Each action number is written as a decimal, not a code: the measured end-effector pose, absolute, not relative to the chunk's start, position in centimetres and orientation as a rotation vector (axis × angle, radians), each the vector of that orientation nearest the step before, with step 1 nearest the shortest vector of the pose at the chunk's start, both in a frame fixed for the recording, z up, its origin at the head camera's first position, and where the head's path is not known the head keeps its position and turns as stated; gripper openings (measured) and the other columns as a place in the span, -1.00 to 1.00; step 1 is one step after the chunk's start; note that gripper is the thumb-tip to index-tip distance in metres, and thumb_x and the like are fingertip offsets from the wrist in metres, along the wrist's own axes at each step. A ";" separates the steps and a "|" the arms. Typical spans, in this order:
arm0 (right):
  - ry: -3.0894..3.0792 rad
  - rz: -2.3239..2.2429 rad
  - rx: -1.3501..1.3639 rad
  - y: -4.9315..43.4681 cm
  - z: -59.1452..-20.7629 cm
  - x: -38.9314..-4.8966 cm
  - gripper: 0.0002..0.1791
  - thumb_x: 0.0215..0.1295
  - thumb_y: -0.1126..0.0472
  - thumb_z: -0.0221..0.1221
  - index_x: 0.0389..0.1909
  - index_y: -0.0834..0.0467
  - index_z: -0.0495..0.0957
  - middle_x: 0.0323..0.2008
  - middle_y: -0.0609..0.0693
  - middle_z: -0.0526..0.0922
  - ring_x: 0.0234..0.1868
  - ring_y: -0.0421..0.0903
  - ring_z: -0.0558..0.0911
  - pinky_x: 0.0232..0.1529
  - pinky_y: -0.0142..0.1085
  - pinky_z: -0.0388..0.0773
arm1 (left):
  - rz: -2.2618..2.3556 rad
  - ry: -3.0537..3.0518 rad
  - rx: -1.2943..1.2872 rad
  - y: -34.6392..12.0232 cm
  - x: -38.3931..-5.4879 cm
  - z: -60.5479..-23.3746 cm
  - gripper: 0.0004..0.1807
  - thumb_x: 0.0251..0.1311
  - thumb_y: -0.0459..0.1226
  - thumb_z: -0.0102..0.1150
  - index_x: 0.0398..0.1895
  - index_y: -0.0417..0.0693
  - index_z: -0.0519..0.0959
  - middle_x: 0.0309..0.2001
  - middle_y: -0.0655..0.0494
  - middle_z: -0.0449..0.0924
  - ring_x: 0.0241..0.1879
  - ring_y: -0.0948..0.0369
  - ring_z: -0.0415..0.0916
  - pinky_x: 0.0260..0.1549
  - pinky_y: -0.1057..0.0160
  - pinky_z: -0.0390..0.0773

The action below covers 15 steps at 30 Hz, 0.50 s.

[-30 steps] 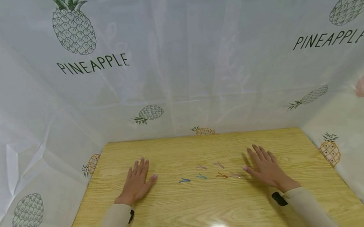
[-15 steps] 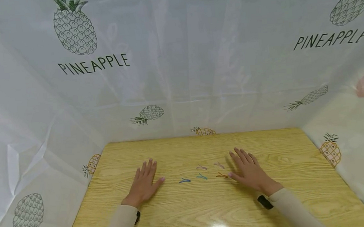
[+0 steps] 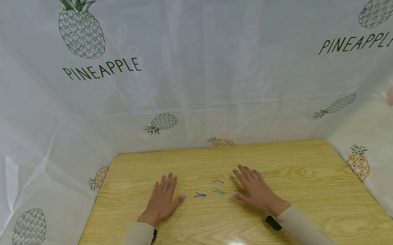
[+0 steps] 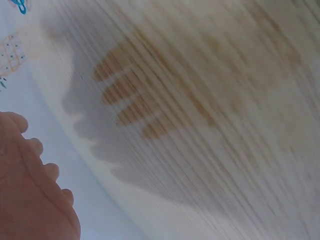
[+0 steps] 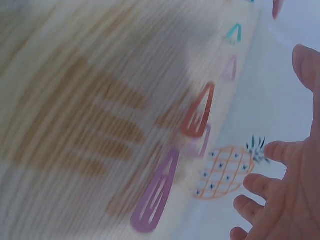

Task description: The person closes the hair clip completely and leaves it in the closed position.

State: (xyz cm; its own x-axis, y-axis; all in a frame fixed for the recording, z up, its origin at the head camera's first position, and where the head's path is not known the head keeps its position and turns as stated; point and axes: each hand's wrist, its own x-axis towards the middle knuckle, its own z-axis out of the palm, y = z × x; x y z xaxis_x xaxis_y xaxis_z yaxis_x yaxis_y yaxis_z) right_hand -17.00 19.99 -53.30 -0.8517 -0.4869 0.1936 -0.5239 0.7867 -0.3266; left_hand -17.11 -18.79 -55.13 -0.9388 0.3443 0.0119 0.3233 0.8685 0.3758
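Several snap hair clips lie spread on the wooden table. In the head view a blue clip (image 3: 200,195), a teal clip (image 3: 219,191) and a mauve clip (image 3: 218,181) lie between my hands. My left hand (image 3: 162,200) is to the left of the blue clip, fingers straight and thumb spread, holding nothing. My right hand (image 3: 256,193) is over the clips on the right, also straight-fingered and holding nothing, and hides most of them. The right wrist view shows a purple clip (image 5: 143,225), an orange clip (image 5: 194,131) and pale pink clips on the table, apart from that hand.
The wooden table (image 3: 205,229) ends at a white sheet (image 3: 193,80) printed with pineapples, which rises behind and on both sides. A dark strap device (image 3: 273,223) sits at my right wrist.
My right hand has moved left, passing over the clips at the right and covering them. My left hand has moved a little to the right. The visible clips have stayed in place.
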 end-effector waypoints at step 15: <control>-2.851 0.599 0.924 16.2 -53.8 -16.9 -0.12 0.49 -0.13 0.29 0.62 0.25 0.22 0.59 0.34 0.21 0.58 0.33 0.23 0.51 0.32 0.11 | 0.600 2.922 0.569 -16.3 -16.4 -54.0 -0.09 0.57 0.20 -0.01 0.69 -0.20 0.08 0.70 -0.21 -0.11 0.68 -0.22 -0.19 0.58 -0.29 -0.16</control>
